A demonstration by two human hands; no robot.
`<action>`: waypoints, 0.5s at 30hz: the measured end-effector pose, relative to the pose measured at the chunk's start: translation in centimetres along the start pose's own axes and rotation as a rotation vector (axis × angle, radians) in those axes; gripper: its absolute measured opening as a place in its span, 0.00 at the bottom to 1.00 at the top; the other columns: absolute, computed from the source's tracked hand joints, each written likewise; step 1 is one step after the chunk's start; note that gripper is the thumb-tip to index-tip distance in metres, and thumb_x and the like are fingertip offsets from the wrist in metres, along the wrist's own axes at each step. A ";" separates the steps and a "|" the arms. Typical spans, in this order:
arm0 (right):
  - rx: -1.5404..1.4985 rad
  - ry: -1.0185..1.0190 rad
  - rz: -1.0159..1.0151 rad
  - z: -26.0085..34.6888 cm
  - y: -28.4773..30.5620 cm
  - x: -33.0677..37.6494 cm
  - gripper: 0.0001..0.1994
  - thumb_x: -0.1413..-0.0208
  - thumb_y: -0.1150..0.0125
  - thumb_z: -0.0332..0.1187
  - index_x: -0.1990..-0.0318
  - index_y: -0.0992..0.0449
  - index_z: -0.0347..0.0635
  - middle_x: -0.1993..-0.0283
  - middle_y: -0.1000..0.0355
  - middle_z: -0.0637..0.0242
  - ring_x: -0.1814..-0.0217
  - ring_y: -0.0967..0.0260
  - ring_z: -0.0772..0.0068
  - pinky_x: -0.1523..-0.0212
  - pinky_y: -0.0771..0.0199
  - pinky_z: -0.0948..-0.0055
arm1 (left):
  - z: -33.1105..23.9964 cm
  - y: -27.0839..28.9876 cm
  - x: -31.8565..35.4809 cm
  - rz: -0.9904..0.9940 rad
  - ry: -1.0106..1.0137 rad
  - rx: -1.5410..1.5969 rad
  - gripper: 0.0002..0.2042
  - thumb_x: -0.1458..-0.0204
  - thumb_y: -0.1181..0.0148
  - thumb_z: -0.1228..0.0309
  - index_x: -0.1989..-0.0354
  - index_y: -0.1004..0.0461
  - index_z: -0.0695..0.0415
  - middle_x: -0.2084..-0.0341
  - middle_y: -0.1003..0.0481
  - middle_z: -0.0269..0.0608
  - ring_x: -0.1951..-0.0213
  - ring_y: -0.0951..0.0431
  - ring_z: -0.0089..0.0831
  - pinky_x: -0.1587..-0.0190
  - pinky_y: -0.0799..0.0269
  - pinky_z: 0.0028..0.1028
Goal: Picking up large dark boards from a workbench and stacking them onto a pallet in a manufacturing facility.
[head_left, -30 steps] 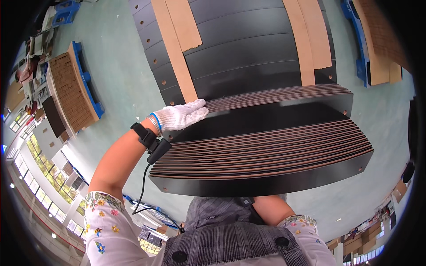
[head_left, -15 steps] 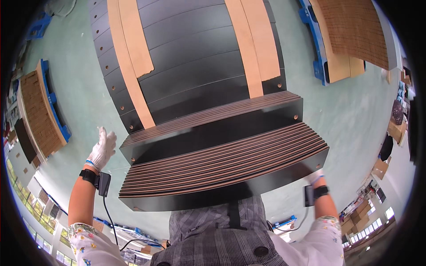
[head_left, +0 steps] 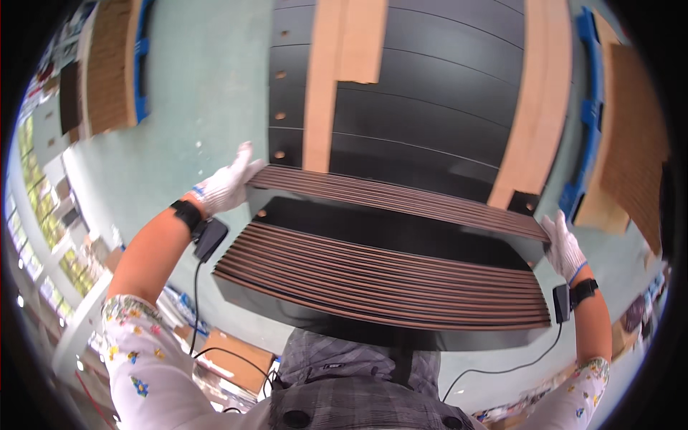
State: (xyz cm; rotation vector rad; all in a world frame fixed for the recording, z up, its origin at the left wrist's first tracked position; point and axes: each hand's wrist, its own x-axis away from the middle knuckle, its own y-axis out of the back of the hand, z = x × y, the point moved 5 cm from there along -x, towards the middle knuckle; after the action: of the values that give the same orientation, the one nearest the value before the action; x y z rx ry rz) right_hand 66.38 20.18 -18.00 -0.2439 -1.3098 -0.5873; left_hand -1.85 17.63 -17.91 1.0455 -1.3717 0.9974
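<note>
Two rows of thin black boards with brown edges stand before me. The farther row [head_left: 401,199] has my white-gloved left hand [head_left: 228,183] at its left end, fingers against the edges and one digit raised. At the opposite end my gloved right hand [head_left: 564,247] closes on the same boards, its fingertips partly hidden. The nearer row [head_left: 387,276] is thicker and lies close to my body, touched by neither hand. Beyond both rows, black panels [head_left: 437,93] with small holes lie overlapping under tan cardboard strips [head_left: 322,93].
A blue pallet [head_left: 141,79] with brown stacked sheets is on the far left. Another blue pallet [head_left: 591,107] carries brown sheets [head_left: 634,143] at the right. Green floor [head_left: 201,93] shows between them. Cables [head_left: 196,308] hang from the devices on my wrists.
My view has turned, and the boards now slant the other way. Both hands have come to the ends of the farther row; the left was apart from it, the right beside the nearer row.
</note>
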 end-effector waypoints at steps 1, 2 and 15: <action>-0.278 -0.109 -0.031 0.1 -0.4 -1.1 0.42 0.40 0.63 0.61 0.33 0.57 0.30 0.34 0.46 0.50 0.32 0.48 0.59 0.35 0.48 0.68 | 1.7 1.0 -1.1 0.021 -0.026 0.148 0.47 0.45 0.72 0.35 0.34 0.60 0.69 0.37 0.44 0.49 0.36 0.44 0.30 0.35 0.50 0.30; -0.597 -0.132 -0.003 0.5 -1.5 -2.1 0.43 0.41 0.63 0.62 0.34 0.55 0.29 0.34 0.45 0.50 0.33 0.46 0.59 0.36 0.47 0.68 | 2.4 1.5 -1.5 0.012 -0.029 0.191 0.49 0.47 0.70 0.33 0.35 0.61 0.73 0.37 0.45 0.52 0.36 0.44 0.31 0.35 0.50 0.30; -1.163 -0.248 0.067 0.3 -3.4 -3.0 0.46 0.44 0.60 0.66 0.36 0.50 0.26 0.38 0.40 0.51 0.38 0.40 0.62 0.38 0.41 0.67 | 0.1 -1.7 0.9 0.114 0.041 0.480 0.43 0.44 0.65 0.37 0.37 0.50 0.71 0.41 0.39 0.46 0.42 0.37 0.27 0.36 0.46 0.24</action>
State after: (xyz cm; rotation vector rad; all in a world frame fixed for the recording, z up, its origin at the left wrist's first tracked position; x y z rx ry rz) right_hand 63.87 18.37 -21.33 -1.3367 -1.0471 -1.2441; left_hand -0.26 17.01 -17.03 1.2966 -1.1937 1.4718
